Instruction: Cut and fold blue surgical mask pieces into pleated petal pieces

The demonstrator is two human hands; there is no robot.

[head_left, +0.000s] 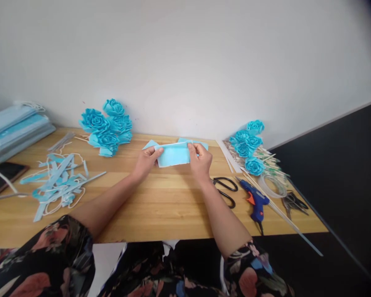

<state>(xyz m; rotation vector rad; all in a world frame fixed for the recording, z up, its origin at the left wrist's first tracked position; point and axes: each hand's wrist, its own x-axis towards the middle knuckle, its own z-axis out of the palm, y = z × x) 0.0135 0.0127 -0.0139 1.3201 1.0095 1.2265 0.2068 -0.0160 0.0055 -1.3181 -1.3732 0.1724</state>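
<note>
"Your left hand grips the blue sheet at its left end, thumb on top."

"And your right hand pinches the right end, so you hold it spread between both hands, over the table."

"Just behind it you have more blue pieces, partly hidden."

"Near your right hand lie the scissors, blades out of sight, with the glue gun to their right."

"Off to your left are the cut strips, and behind those, the blue flowers."
</note>
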